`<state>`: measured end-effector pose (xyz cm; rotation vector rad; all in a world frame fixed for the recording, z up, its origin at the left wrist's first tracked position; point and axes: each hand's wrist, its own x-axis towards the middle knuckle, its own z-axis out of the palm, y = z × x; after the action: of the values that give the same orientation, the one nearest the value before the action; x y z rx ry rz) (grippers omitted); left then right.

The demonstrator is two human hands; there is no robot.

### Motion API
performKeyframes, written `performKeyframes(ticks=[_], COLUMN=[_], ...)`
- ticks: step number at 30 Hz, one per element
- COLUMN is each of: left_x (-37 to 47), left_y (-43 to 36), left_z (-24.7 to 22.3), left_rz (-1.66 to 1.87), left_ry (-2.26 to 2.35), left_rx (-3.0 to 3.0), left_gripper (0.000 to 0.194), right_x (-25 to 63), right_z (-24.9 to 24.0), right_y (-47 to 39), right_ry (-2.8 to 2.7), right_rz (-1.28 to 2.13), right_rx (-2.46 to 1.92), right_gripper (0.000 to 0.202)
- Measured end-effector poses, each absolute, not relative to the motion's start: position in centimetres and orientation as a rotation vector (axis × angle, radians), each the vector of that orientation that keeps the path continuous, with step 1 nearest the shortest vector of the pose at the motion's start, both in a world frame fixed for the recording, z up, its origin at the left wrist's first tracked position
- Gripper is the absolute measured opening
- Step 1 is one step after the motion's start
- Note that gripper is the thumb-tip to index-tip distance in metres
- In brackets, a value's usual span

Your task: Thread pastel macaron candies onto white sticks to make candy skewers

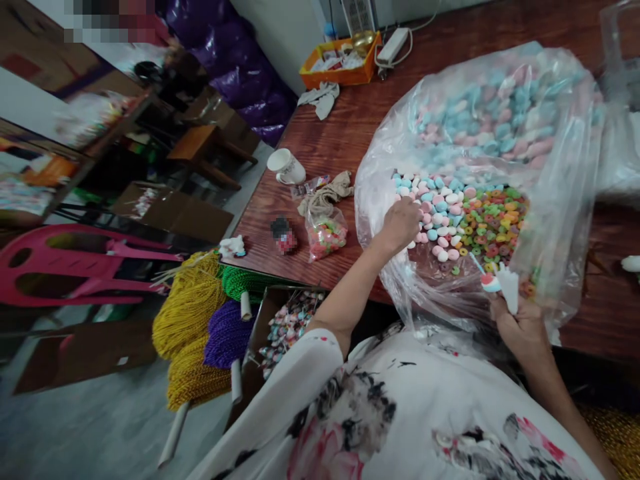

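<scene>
My left hand (401, 225) reaches into a loose pile of pink, white and blue pastel candies (436, 208). Its fingers are curled down at the pile's left edge, and what is between them is hidden. Closed in my right hand (521, 325) are a white hand-shaped plastic piece (509, 288) and a thin stick (477, 263) with red, white and blue pieces on it. Small colourful ring candies (495, 223) lie beside the pastel ones, above my right hand. Around both piles spreads a large clear plastic bag (383, 157), its far part full of more pastel candies.
Left on the wooden table (345, 117) are a white mug (286, 167), a crumpled cloth (327, 195) and a small candy bag (326, 233). An orange tray (343, 61) and a power strip (395, 45) stand behind. Below the edge are a filled box (290, 327) and yellow cord bundles (193, 307).
</scene>
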<state>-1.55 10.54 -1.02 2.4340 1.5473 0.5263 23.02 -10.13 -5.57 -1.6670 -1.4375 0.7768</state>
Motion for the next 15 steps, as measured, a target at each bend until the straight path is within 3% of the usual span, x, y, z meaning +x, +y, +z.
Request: performKeyframes(ticks=[9,15], left_x=[-2.5,1.0], left_y=[11.0,10.6], left_z=[-0.9,-1.2], left_rz=[1.1,0.471], left_ry=[1.555,1.625], left_rx=[2.092,2.582], left_gripper=[0.008,0.021], right_x=[23.2,22.9], right_z=[-6.3,-6.2], right_y=[-10.4,-10.4], right_ry=[-1.525,-1.543], right_rz=[0.695,0.668], right_rx=[-1.559,-1.554], right_gripper=[0.035,0.028])
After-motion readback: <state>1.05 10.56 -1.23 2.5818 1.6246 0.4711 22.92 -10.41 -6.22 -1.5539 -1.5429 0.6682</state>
